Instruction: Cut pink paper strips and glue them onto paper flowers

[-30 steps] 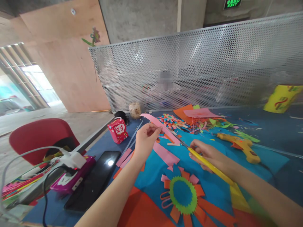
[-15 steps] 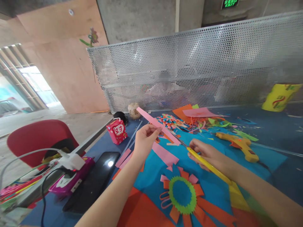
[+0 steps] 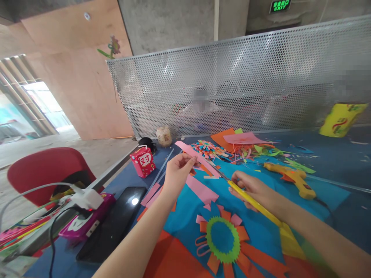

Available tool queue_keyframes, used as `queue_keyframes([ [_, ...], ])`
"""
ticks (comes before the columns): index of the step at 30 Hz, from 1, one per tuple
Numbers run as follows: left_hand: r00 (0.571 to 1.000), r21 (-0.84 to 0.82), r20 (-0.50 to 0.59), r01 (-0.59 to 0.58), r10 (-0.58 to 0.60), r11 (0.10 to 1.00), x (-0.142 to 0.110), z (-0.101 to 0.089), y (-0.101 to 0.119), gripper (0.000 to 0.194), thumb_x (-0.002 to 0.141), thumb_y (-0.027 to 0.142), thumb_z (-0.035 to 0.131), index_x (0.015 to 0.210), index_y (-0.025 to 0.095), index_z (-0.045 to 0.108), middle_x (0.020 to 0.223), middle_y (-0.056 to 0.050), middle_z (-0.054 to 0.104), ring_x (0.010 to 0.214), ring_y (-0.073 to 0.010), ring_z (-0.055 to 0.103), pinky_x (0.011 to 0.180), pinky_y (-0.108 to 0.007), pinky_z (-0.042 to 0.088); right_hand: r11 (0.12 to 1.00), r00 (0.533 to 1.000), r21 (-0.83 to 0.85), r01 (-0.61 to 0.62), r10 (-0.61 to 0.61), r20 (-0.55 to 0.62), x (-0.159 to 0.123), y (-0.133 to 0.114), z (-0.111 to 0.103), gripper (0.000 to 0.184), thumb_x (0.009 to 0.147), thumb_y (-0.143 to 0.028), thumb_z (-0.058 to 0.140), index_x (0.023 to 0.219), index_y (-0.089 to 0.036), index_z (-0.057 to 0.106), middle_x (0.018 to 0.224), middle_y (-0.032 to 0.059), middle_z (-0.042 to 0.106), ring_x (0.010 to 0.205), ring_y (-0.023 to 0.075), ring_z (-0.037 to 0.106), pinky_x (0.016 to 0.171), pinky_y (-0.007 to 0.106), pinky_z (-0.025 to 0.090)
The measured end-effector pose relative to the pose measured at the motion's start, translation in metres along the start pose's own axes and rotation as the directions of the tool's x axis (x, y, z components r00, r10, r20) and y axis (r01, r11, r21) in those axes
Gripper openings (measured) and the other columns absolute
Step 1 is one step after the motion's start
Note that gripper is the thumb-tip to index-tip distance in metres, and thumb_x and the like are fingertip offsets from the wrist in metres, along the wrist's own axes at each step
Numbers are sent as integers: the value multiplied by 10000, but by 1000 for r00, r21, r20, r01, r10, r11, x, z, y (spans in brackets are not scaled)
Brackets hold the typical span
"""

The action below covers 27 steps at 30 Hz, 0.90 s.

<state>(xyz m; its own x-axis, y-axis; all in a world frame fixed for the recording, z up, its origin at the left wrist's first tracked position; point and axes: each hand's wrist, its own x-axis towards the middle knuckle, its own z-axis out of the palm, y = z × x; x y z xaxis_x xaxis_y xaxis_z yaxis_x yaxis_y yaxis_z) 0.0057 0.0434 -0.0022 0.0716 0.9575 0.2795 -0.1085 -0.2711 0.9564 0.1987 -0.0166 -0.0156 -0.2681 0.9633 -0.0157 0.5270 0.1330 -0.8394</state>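
We've got a pink paper strip (image 3: 187, 150) pinched between the thumb and fingers of our left hand (image 3: 180, 169), tilted up over the blue paper (image 3: 181, 218) – and our right hand (image 3: 246, 187) is wrapped round some yellow-handled scissors (image 3: 255, 201), blades right at the strip's near end. Can't really tell how far apart the blades are, sorry. Just below us there's a paper flower with a green zigzag ring (image 3: 209, 238), plus a yellow glue gun (image 3: 290, 177) off to the right and a phone (image 3: 116, 220) on the left.
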Motion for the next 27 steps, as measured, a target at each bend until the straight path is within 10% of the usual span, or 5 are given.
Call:
queue_keyframes([
  [27,998,-2,54,24,-24,1000,-1,3,-4,178,652,297,647,645,137,567,574,-12,609,485,-92,541,465,-209,447,1000,1000,11,-1,1,10,0,-2,0,256,784,-430,480,755,-211,350,619,-71,401,402,42,342,376,196,292],
])
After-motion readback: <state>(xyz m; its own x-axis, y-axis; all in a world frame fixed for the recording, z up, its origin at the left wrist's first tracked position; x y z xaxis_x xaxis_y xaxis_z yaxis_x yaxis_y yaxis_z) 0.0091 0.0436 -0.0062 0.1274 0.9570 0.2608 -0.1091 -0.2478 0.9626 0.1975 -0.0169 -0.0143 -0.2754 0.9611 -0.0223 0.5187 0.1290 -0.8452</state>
